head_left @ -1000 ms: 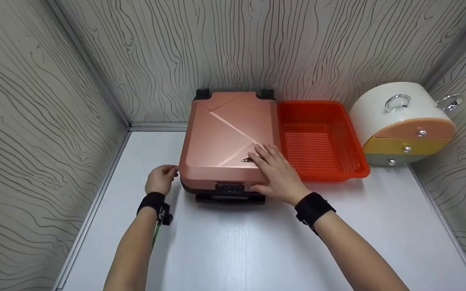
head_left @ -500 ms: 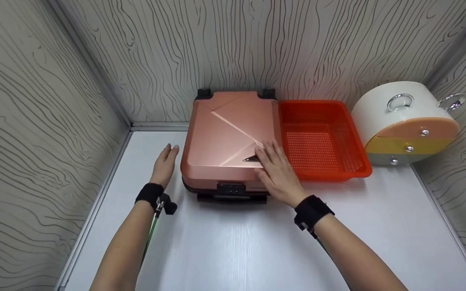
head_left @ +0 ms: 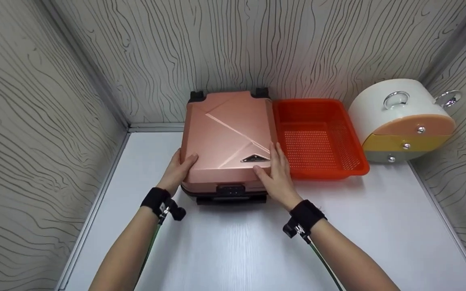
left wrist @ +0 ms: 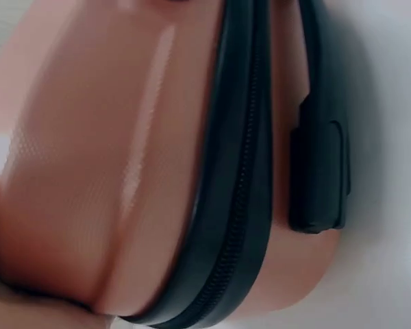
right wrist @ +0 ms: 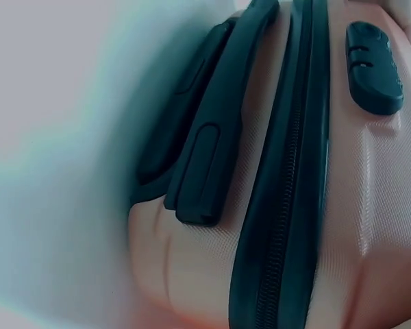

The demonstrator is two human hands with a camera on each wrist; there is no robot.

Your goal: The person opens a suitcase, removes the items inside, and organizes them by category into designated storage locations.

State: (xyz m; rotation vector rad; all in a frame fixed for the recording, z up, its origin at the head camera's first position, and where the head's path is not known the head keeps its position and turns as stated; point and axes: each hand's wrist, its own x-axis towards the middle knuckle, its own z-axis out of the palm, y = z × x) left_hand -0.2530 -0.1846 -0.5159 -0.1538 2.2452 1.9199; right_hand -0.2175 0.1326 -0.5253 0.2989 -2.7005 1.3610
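A rose-pink hard-shell suitcase [head_left: 229,137] lies flat on the white table, its wheels toward the back wall. My left hand [head_left: 177,171] grips its left edge near the front, thumb on the lid; the other fingers go down the side and are mostly hidden. On the right front edge rests my right hand [head_left: 278,178], fingers straight along the rim and thumb on the lid. The combination lock [right wrist: 375,68] shows in the right wrist view. A black zipper [left wrist: 236,185] runs round the side, with a black carry handle [left wrist: 318,171] beside it.
A red perforated plastic basket [head_left: 318,174] stands against the suitcase's right side. Farther right is a rounded white box [head_left: 378,109] with coloured drawers and metal ring handles. Patterned walls [head_left: 233,48] enclose the table [head_left: 233,250] at the back and sides.
My left hand has opened, moved beside the suitcase, then closed on its left edge. My right hand has slid off the triangular badge to the right edge. The suitcase stays flat in nearly the same place.
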